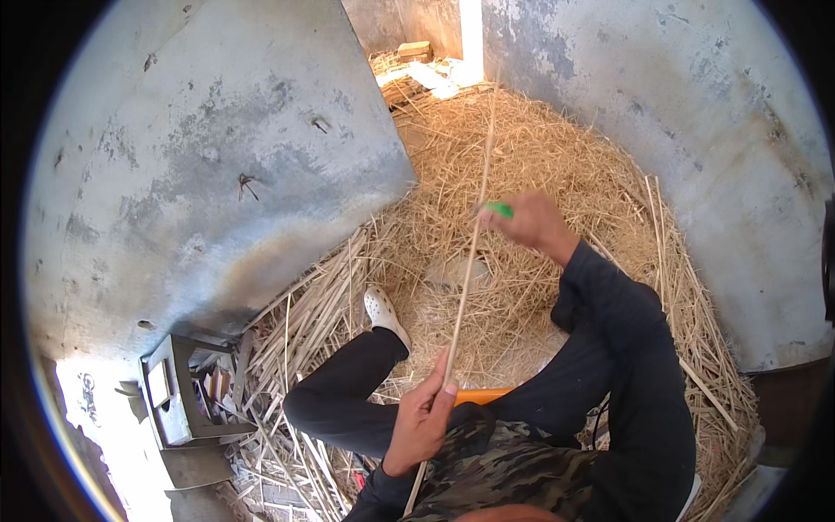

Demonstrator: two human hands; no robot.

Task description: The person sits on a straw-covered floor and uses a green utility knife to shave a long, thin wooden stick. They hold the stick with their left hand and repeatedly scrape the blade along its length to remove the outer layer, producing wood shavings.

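The straw heap [539,174] lies between two walls; the metal frame [178,396] stands left of it, the stick [470,261] above it.

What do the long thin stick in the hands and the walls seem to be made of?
The stick looks like dry cane or bamboo: pale tan, matte, straight, like the straw under it. The walls look like rough cement plaster: grey, dull, stained and chipped.

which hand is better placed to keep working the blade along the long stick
Right, probably. The right hand holds the green-handled tool against the long stick, while the left hand grips the stick's lower part, steadying it.
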